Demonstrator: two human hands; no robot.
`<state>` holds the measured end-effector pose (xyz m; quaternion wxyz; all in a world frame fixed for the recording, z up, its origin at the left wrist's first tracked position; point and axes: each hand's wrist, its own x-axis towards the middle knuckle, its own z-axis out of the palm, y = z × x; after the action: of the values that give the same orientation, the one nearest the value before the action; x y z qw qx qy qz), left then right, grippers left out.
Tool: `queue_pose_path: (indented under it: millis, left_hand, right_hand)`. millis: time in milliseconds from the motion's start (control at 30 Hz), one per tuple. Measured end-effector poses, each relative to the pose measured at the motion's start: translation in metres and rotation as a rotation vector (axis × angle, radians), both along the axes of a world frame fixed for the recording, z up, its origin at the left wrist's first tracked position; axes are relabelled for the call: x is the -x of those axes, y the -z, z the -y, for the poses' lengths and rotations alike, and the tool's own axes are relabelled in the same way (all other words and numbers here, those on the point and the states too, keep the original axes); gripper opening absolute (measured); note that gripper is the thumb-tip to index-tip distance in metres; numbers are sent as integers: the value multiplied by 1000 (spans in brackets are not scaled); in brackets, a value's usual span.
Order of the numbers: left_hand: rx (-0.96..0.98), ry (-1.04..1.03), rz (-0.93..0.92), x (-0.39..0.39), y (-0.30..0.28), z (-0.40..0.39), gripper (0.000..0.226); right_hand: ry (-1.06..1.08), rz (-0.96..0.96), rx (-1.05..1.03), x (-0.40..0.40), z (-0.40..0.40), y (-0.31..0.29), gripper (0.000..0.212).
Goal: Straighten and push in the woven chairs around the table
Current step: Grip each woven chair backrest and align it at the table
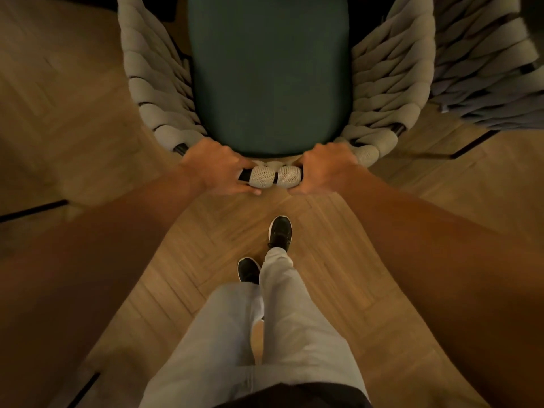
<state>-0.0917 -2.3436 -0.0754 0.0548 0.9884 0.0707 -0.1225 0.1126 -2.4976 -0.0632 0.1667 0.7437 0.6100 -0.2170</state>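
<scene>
A woven chair [385,92] with thick pale rope wrapping and a dark green seat cushion [268,72] stands directly in front of me, seen from above. My left hand [217,169] grips the top rail of its back, left of centre. My right hand [326,169] grips the same rail just right of centre. Two knitted rope loops [276,176] show on the rail between my hands. The table is hidden beyond the top edge of the view.
A second woven chair [485,72] stands close on the right, nearly touching the first. Wooden herringbone floor [73,119] with dark inlaid strips lies on both sides. My feet in dark shoes [279,232] stand just behind the chair.
</scene>
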Motion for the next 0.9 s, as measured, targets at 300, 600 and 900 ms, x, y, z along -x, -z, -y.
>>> queue_pose_path:
  millis: [300, 600, 900]
  left_hand:
    - [86, 5, -34, 15, 2, 2, 88]
    - [64, 198, -75, 32, 6, -9, 91]
    - [2, 254, -22, 13, -5, -72, 89]
  right_hand:
    - [125, -10, 106, 27, 10, -6, 69]
    - [259, -4, 140, 72, 32, -4, 86]
    - [191, 22, 48, 52, -31, 0, 77]
